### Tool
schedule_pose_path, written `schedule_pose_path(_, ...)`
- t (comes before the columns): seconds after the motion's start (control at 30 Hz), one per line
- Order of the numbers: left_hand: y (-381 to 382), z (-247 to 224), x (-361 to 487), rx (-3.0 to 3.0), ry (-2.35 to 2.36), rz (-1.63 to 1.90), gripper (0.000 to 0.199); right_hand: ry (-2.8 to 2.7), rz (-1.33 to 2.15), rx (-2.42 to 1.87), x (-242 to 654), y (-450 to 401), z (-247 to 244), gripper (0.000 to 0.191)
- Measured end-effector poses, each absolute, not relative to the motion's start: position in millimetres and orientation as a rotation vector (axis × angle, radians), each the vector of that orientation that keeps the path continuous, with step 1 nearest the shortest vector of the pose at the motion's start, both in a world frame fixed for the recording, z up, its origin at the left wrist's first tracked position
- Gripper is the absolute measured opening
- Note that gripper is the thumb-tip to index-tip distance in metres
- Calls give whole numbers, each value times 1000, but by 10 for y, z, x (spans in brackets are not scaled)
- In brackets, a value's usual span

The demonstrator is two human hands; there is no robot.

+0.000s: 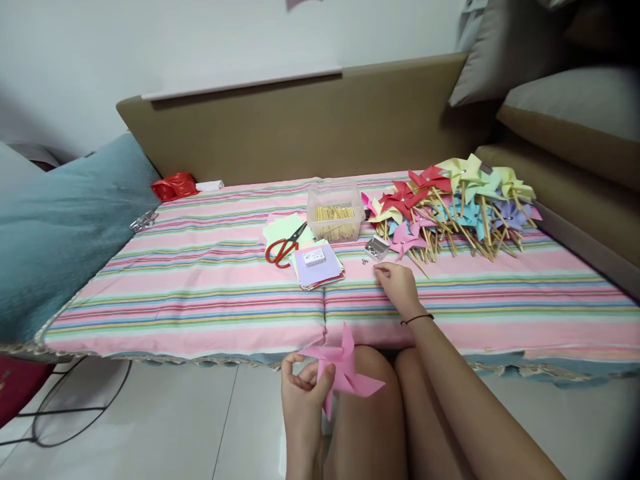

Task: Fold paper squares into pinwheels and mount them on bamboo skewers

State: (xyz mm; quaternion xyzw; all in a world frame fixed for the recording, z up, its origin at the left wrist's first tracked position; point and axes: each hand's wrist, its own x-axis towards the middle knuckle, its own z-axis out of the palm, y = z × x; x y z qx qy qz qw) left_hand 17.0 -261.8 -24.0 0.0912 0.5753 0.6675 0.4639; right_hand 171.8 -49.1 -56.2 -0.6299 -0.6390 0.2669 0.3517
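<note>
My left hand [303, 390] holds a folded pink paper pinwheel [345, 370] above my knees, pinched at its middle. My right hand [397, 283] reaches onto the striped cushion [200, 280], fingertips down close to a small metal tin [376, 248] and a tiny pin lying beside it. Whether the fingers pinch anything I cannot tell. Beyond the tin lies a heap of finished pinwheels on wooden sticks [450, 207], red, yellow, green, blue and purple.
A clear plastic box of wooden sticks [336, 213] stands mid-cushion. Red-handled scissors [285, 248] lie on a stack of coloured paper squares [316, 265]. A teal pillow [75, 220] sits left, a red bag [175, 185] behind, and a cable [75, 407] runs on the floor.
</note>
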Motion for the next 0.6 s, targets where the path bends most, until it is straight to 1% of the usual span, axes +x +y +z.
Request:
schedule_pose_path(0.17, -2533, -328, 96, 191, 1451, 1600, 65, -1805, 515, -1778, 1490, -230, -640, 24)
schedule_pose_path(0.3, -2490, -387, 75, 192, 1460, 1562, 63, -1836, 454, -1825, 1406, -150, -701, 23)
schedule_pose_path(0.5, -2471, -379, 75, 158, 1445, 1566, 64, -1692, 556, -1722, 1375, -161, -628, 19)
schedule_pose_path(0.6, -2493, -333, 63, 162, 1433, 1563, 63, -1512, 675, -1588, 1420, -277, -489, 12)
